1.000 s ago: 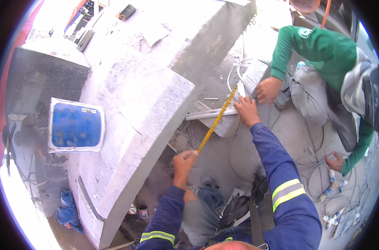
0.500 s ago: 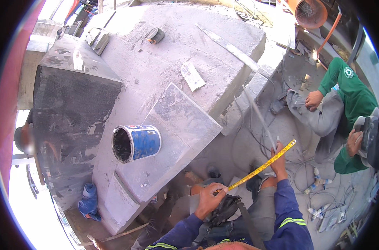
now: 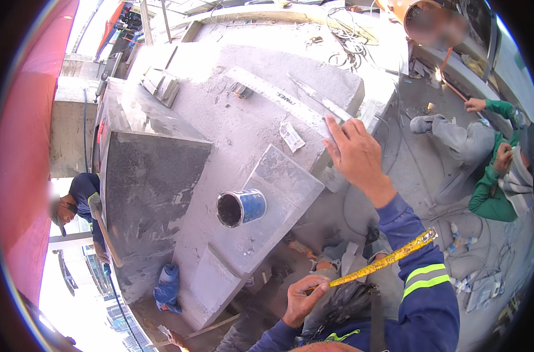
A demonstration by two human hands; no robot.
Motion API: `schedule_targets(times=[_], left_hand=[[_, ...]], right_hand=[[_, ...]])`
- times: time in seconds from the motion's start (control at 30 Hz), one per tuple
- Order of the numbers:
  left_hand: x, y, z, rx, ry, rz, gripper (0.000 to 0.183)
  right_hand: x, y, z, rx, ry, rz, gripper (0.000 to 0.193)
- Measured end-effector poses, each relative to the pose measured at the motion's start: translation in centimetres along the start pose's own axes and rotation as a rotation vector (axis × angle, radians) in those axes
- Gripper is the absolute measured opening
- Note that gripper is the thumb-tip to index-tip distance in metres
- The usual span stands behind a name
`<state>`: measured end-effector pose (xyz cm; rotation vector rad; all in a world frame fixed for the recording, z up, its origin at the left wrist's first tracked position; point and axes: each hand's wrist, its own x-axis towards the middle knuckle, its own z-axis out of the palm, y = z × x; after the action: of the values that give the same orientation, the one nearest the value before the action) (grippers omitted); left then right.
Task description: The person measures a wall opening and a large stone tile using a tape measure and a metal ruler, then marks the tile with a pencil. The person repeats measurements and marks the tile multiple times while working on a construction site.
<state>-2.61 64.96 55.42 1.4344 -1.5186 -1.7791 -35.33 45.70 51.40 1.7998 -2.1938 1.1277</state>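
Note:
My left hand (image 3: 305, 299) is closed around the lower end of a yellow tape measure blade (image 3: 384, 264), which slants up to the right across my right sleeve. Reaching forward, my right hand (image 3: 361, 155) has the near end of a long pale metal straightedge (image 3: 278, 100) between its thumb and fingers. The straightedge stretches away to the left over the dusty concrete block. Beside it lies a second, narrower metal bar (image 3: 319, 97). A blue-and-white bucket (image 3: 252, 205) with a dark inside rests tilted on a grey stone slab (image 3: 284, 179), nearer to me.
A dark stone-faced block (image 3: 152, 176) stands left, with a person (image 3: 82, 199) behind it. A co-worker in green sleeves (image 3: 493, 188) sits at right. Cables and plugs (image 3: 460, 240) litter the floor there. A small pot (image 3: 240, 91) and white packet (image 3: 291, 136) lie on the concrete.
My right hand has moved from the tape's far part up and forward, bringing the straightedge over the concrete block. My left hand still holds the tape. The co-worker at right has raised an arm.

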Motion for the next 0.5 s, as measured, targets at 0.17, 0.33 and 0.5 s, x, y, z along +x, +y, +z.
schedule_targets(times=[0.17,0.33,0.5], left_hand=[[0.5,3.4,-2.8,0.053,0.039,-0.010,0.015],[2.6,4.8,-5.1,0.119,0.030,0.034,0.012],[3.9,5.1,-6.3,0.008,0.015,0.000,0.022]], right_hand=[[5.0,-1.3,8.7,0.030,-0.068,-0.221,0.049],[6.2,0.4,13.4,0.000,-0.098,-0.212,0.047],[5.2,0.3,13.5,0.106,0.057,-0.077,0.045]])
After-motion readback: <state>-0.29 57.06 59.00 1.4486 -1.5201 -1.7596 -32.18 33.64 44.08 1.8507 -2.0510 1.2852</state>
